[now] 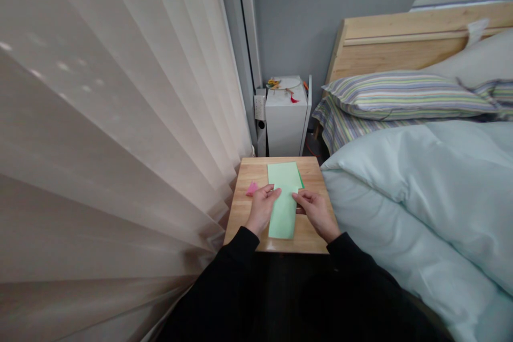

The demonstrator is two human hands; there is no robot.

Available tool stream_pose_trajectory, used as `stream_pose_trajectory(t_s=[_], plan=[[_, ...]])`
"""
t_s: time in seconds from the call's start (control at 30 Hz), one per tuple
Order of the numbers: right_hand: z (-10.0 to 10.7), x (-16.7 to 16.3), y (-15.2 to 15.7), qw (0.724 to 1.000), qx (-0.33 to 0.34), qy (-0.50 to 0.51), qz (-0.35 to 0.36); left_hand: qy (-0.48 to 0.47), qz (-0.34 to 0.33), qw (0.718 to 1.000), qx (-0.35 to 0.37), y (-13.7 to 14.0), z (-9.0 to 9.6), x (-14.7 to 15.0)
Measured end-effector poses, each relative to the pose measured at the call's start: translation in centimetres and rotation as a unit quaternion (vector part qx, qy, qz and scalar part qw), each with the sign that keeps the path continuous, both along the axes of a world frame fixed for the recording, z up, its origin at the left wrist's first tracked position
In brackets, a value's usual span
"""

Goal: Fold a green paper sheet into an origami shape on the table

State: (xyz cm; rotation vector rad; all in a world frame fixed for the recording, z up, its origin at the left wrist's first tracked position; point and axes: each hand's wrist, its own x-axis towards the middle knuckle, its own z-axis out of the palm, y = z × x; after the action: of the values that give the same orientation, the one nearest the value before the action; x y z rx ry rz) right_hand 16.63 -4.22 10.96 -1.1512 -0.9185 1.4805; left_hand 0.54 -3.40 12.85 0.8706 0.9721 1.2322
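Note:
A narrow pale green sheet of paper is pinched at its two sides, over a small wooden table. My left hand grips the left edge, thumb on top. At the right edge my right hand holds it between thumb and fingers. More green paper lies on the table just beyond, with a darker green edge showing at its right; where it meets the held sheet is hard to make out. A small pink folded paper rests left of my left hand.
Pleated curtains hang close on the left. A bed with a pale blue quilt adjoins the table's right side. Behind the table stands a white cabinet with small items on top, including something red.

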Motion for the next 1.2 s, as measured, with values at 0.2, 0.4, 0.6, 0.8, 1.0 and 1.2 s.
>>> stream_pose_trajectory(t_s=[0.2,0.4,0.6,0.8,1.0,1.2], plan=[[0.45,0.05,-0.09,0.999,0.015,0.007,-0.032,0.011,-0.010,1.000,0.006,0.04,0.00,-0.26],[0.53,0.01,-0.05,0.999,0.014,-0.001,-0.048,0.037,-0.015,0.999,0.013,0.08,-0.27,-0.27],[0.48,-0.02,0.02,0.998,0.018,-0.010,-0.066,0.075,-0.010,0.997,0.027,0.13,-0.30,-0.20],[0.25,0.05,0.10,0.998,0.019,-0.009,-0.065,0.075,-0.012,0.996,0.037,0.17,-0.34,-0.14],[-0.14,0.16,0.26,0.998,0.028,-0.014,-0.056,0.073,-0.017,0.997,0.026,-0.08,-0.51,0.05],[0.15,0.95,0.43,0.989,0.091,-0.115,-0.001,0.150,-0.035,0.987,0.054,0.10,0.11,-0.31]])
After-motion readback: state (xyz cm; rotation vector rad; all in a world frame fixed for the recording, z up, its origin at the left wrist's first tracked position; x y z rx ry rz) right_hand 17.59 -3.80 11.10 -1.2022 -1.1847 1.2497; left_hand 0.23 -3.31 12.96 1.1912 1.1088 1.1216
